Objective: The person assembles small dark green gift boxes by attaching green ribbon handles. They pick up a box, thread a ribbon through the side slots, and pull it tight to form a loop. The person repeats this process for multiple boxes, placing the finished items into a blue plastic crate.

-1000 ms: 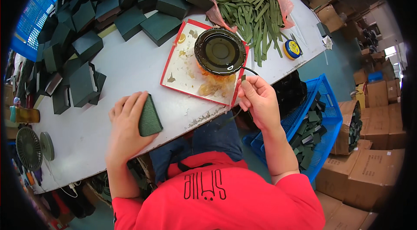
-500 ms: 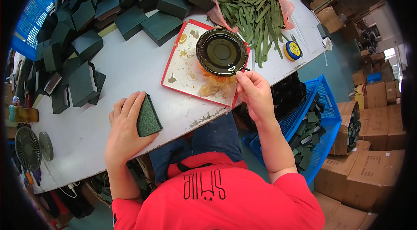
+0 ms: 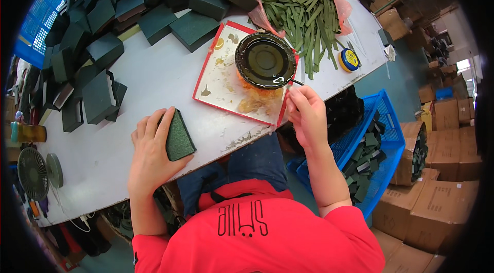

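Observation:
My left hand grips a small dark green box with a textured face, its fingers over the far side and the thumb along the near edge, at the table's front. My right hand is closed in a pinch beside the rim of a round black dish of dark, glossy liquid. A thin dark piece shows by its fingertips; what it is I cannot make out. The dish sits on a red-edged white board stained with amber residue.
Many dark green boxes are heaped at the back left. A pink bag spills green strips; a round blue-and-yellow tin lies beside them. A small fan stands far left. Blue crates with green pieces and cartons stand at right.
My right fingertips have drawn slightly away from the dish rim, toward the right. My left hand keeps its hold on the box, and the picture has shifted a little.

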`<state>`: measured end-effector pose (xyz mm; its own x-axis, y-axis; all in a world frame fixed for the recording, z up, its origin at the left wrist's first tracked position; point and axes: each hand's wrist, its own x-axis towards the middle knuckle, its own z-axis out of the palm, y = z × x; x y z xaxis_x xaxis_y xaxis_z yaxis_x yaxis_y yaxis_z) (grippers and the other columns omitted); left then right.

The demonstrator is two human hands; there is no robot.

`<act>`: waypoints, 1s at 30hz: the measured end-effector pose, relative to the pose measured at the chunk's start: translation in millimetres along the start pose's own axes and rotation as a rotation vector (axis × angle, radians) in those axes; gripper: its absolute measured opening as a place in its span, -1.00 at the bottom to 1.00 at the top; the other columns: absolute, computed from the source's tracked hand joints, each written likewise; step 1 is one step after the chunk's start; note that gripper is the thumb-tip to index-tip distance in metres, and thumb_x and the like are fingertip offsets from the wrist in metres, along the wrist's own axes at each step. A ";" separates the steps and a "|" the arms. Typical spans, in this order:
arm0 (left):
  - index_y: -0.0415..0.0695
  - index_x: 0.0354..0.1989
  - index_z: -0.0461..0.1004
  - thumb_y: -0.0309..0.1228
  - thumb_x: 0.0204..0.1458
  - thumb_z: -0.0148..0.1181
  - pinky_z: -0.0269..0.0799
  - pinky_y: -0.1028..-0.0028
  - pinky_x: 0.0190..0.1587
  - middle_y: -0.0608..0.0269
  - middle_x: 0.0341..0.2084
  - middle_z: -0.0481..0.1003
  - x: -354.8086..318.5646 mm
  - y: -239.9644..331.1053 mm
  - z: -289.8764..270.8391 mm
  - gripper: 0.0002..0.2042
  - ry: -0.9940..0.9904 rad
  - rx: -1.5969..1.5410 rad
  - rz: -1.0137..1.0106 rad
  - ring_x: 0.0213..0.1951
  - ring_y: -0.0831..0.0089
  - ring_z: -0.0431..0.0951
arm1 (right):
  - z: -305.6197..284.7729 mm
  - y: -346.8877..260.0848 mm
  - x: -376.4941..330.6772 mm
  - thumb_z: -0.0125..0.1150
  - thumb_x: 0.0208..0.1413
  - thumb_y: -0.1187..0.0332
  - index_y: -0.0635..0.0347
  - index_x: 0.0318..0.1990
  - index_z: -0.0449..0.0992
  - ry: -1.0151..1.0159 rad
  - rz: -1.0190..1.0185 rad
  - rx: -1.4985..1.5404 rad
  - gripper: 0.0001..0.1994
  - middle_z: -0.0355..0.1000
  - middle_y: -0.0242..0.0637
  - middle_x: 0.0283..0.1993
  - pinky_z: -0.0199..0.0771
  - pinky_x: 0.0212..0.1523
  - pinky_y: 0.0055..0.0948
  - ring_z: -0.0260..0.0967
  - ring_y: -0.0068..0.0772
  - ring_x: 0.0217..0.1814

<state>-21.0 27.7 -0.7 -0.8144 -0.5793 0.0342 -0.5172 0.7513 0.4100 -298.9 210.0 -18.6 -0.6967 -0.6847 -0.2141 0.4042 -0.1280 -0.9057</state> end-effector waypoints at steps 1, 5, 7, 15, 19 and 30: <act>-0.20 0.36 0.27 -0.35 -0.42 0.55 0.18 0.12 0.30 0.07 0.25 0.34 0.3 0.0 -0.1 -0.02 0.012 -0.045 0.026 0.26 0.00 0.29 | 1.5 -0.7 -5.1 0.22 0.31 0.39 0.20 -0.26 0.45 -0.001 -0.022 -0.022 -0.88 0.38 -0.45 -0.49 -0.05 -0.59 -0.66 0.06 -0.78 -0.59; -0.22 0.35 0.30 -0.29 -0.45 0.60 0.22 0.14 0.33 0.03 0.26 0.34 2.8 1.4 -5.7 0.00 0.016 -0.252 0.160 0.27 -0.01 0.31 | 7.2 0.9 -33.5 0.19 0.34 0.42 0.24 -0.20 0.45 -0.185 -0.034 -0.087 -0.90 0.42 -0.43 -0.40 0.17 -0.45 -0.68 0.25 -0.74 -0.45; -0.23 0.35 0.30 -0.26 -0.46 0.62 0.24 0.14 0.32 0.01 0.27 0.34 7.8 3.2 -9.6 0.02 -0.018 -0.361 0.261 0.27 -0.02 0.31 | 18.3 3.5 -48.9 0.19 0.34 0.43 0.26 -0.17 0.46 -0.324 0.039 -0.121 -0.91 0.44 -0.42 -0.36 0.29 -0.36 -0.67 0.32 -0.71 -0.37; -0.19 0.34 0.33 -0.31 -0.45 0.62 0.34 0.15 0.24 0.06 0.25 0.37 19.9 16.1 -12.1 -0.01 -0.078 -0.473 0.457 0.20 0.00 0.36 | 54.2 8.0 -67.5 0.27 0.30 0.40 0.26 -0.22 0.48 -0.607 0.436 -0.251 -0.87 0.44 -0.52 -0.32 0.32 -0.32 -0.68 0.30 -0.82 -0.32; -0.13 0.34 0.34 -0.37 -0.44 0.61 0.40 0.17 0.19 0.12 0.23 0.37 21.3 19.0 -12.2 -0.03 -0.067 -0.496 0.474 0.17 0.03 0.36 | 61.2 7.7 -66.8 0.28 0.30 0.38 0.25 -0.28 0.47 -0.617 0.478 -0.302 -0.84 0.41 -0.55 -0.38 0.28 -0.35 -0.67 0.27 -0.83 -0.35; -0.15 0.31 0.37 -0.41 -0.45 0.59 0.40 0.16 0.18 0.12 0.20 0.39 22.4 21.1 -11.0 -0.06 -0.052 -0.528 0.522 0.15 0.02 0.36 | 64.1 13.9 -67.9 0.29 0.25 0.33 0.27 -0.40 0.44 -0.615 0.409 -0.447 -0.76 0.37 -0.52 -0.48 0.25 -0.41 -0.58 0.22 -0.77 -0.41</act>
<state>-47.3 27.2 18.7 -0.9377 -0.1631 0.3068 0.1251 0.6654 0.7359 -207.9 208.8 6.8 -0.0507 -0.8987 -0.4356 0.1917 0.4193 -0.8874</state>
